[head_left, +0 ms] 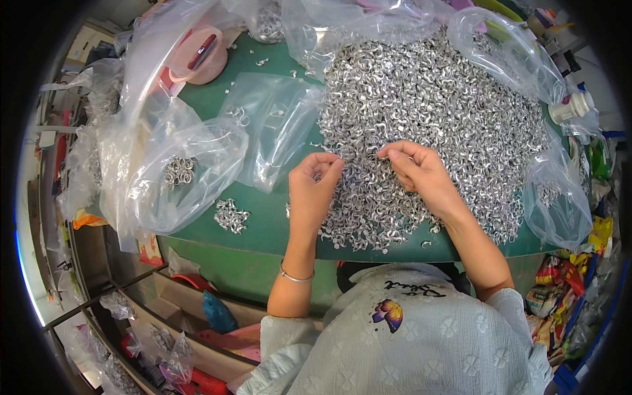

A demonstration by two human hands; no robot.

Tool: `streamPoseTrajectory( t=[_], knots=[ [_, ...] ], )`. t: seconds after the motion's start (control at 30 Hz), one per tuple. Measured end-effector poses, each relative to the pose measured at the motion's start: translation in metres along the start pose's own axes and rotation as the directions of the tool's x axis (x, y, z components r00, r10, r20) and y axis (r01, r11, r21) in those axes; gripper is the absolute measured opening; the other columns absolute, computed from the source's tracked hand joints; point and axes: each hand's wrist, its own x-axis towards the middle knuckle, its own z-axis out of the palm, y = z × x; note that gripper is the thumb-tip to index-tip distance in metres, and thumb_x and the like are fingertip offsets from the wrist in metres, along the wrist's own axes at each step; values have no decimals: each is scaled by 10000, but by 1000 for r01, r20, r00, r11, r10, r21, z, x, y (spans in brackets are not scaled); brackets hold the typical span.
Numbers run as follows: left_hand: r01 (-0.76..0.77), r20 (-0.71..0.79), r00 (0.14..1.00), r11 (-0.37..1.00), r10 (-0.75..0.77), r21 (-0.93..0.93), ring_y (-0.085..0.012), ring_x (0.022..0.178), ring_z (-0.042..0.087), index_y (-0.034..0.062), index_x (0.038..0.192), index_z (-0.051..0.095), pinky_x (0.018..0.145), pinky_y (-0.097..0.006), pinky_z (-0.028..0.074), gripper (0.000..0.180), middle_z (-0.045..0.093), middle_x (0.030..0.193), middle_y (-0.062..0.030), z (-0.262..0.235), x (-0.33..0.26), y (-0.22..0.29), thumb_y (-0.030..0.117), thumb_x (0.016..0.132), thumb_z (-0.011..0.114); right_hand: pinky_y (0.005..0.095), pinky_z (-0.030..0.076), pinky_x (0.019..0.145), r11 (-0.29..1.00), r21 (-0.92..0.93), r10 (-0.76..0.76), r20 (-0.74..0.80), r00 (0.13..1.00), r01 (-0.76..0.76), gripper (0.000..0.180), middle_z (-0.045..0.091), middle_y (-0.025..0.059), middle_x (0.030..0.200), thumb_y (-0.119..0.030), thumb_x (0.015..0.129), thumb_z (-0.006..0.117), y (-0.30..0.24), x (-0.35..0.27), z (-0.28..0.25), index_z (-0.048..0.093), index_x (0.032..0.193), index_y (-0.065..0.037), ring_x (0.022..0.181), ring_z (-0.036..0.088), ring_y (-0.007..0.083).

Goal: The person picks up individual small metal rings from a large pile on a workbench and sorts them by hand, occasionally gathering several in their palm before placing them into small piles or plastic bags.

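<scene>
A wide heap of small curved silver metal pieces (pixel 434 99) covers the right part of the green table (pixel 270 227). My left hand (pixel 315 186) is over the heap's left edge, with thumb and forefinger tips pressed together. Whatever is in that pinch is too small to make out. My right hand (pixel 421 174) is above the middle of the heap, its thumb and forefinger closed around a small silver metal piece (pixel 382 156). A little pile of similar pieces (pixel 231 216) lies left of my left wrist, near the table's front edge.
Left of the heap lie a flat clear plastic bag (pixel 276 118) and a crumpled bag holding silver rings (pixel 180 171). A pink basket (pixel 209 62) stands at the far left. More clear bags (pixel 558 197) border the heap on the right. Open drawers (pixel 187 309) sit below the table's left.
</scene>
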Motion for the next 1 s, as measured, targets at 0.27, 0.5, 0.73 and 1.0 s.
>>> streamPoseTrajectory(
  t=[0.27, 0.5, 0.73, 1.0],
  knots=[
    [361, 305, 929, 684, -208, -634, -191, 751, 552, 38, 841, 500, 564, -242, 442, 34, 544, 845, -104, 4, -25, -15, 49, 810, 492, 211, 263, 414, 876, -456, -243, -137, 960, 157, 244, 357, -63, 542, -127, 858, 547, 1, 5, -5, 561, 1085, -36, 446, 314, 44],
    [176, 228, 974, 610, 8, -773, -158, 618, 487, 24, 719, 462, 510, -251, 399, 149, 507, 813, -109, 6, -35, -12, 113, 838, 458, 394, 452, 500, 361, -902, -411, 75, 909, 238, 335, 612, 133, 737, -172, 816, 584, 23, 1, 19, 540, 1139, -94, 603, 582, 320],
    [257, 246, 964, 559, -97, -788, -85, 415, 308, 71, 628, 335, 360, -198, 245, 287, 381, 561, -53, 0, -39, -23, 159, 883, 432, 387, 447, 483, 430, -824, -490, 129, 862, 368, 296, 615, 132, 739, -169, 812, 589, 20, -9, 9, 565, 1090, -71, 570, 583, 291],
    [198, 228, 973, 587, -24, -785, -97, 410, 287, 81, 658, 311, 344, -197, 247, 180, 369, 578, -79, 1, -45, -25, 107, 803, 414, 397, 442, 458, 234, -964, -379, 31, 925, 128, 373, 609, 138, 717, -178, 811, 591, 14, 4, 17, 503, 1152, -52, 547, 578, 318]
  ],
)
